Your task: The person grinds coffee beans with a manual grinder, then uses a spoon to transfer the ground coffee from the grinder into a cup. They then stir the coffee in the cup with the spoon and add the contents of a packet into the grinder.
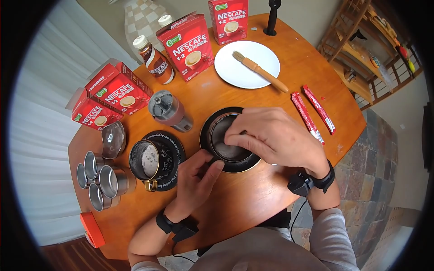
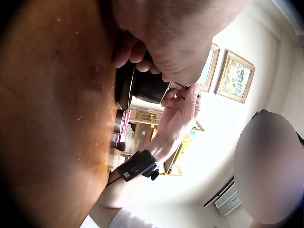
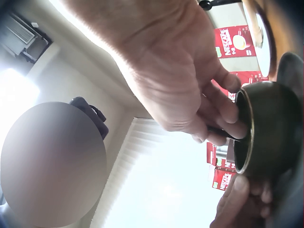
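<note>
And here we are over the black cup [image 3: 273, 128], sitting on its dark saucer [image 1: 238, 167] at the middle of the surface [image 1: 239, 198]. My right hand [image 1: 278, 137] comes in from above, thumb and fingers together, pinching a slim dark handle [image 3: 221, 133] that dips inside the rim. Down at the near left side, my left hand [image 1: 196, 180] has its fingers curled against the cup, thumb at the near edge. Inside the cup there's something greyish; what it is, I can't tell. Just left, a second cup [image 1: 134, 163] with a gold handle holds something pale and speckled, its lettered saucer [image 1: 175, 156] beneath. Beyond that stands the canister [image 1: 183, 121], and out on the far left, the steel cups [image 1: 108, 181] cluster near the glass bowl [image 1: 113, 140]. Over at the far side, the brush [image 1: 257, 68] lies across the white plate [image 1: 226, 72], its handle overhanging the rim, and to the right, two red sachets [image 1: 307, 117] lie side by side.
</note>
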Action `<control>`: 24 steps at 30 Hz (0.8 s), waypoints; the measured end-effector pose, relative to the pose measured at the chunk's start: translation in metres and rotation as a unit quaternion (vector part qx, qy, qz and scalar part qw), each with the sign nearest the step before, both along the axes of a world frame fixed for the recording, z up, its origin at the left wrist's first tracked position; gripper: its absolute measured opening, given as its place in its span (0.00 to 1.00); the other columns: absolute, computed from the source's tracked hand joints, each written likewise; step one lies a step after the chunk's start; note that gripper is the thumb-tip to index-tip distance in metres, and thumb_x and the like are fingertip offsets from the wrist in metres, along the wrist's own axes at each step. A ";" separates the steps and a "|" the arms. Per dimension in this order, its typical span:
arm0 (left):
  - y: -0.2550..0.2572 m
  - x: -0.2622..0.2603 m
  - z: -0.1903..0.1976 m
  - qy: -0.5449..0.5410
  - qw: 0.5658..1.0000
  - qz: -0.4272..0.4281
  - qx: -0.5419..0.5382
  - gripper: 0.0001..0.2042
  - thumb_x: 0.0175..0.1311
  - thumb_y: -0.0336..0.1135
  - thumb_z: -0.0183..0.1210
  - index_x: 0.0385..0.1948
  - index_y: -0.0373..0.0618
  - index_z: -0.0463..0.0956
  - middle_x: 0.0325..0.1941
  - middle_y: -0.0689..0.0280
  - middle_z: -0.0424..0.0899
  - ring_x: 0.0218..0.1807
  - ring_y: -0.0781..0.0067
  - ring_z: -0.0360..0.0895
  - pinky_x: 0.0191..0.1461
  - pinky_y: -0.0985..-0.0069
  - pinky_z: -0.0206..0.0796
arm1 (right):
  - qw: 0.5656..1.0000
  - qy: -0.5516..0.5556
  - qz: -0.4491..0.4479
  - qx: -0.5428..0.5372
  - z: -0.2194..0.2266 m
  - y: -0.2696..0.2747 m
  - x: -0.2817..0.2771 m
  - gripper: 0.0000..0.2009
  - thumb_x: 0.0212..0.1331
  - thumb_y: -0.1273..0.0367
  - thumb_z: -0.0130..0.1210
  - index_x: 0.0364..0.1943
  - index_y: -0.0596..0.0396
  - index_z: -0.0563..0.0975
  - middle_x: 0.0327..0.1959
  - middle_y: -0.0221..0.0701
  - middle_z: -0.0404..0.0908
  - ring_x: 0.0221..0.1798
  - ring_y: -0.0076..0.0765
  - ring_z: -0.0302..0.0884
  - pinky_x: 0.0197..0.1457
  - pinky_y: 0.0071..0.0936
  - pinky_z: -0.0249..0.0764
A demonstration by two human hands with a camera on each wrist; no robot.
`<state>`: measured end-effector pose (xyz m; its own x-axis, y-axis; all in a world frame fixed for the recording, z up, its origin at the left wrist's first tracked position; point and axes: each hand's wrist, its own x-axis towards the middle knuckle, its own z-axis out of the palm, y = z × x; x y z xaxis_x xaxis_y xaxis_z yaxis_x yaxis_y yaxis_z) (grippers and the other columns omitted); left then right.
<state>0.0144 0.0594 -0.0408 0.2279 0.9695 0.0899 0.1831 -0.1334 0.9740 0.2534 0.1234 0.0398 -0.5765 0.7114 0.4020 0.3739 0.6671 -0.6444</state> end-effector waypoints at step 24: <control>0.000 0.000 0.000 0.006 1.000 0.006 -0.002 0.09 0.73 0.30 0.65 0.34 0.38 0.76 0.22 0.72 0.70 0.24 0.87 0.63 0.27 0.80 0.55 | 1.000 -0.030 -0.005 -0.002 0.003 0.001 0.006 0.08 0.70 0.67 0.61 0.38 0.58 0.84 0.36 0.39 0.86 0.41 0.53 0.84 0.45 0.42 0.79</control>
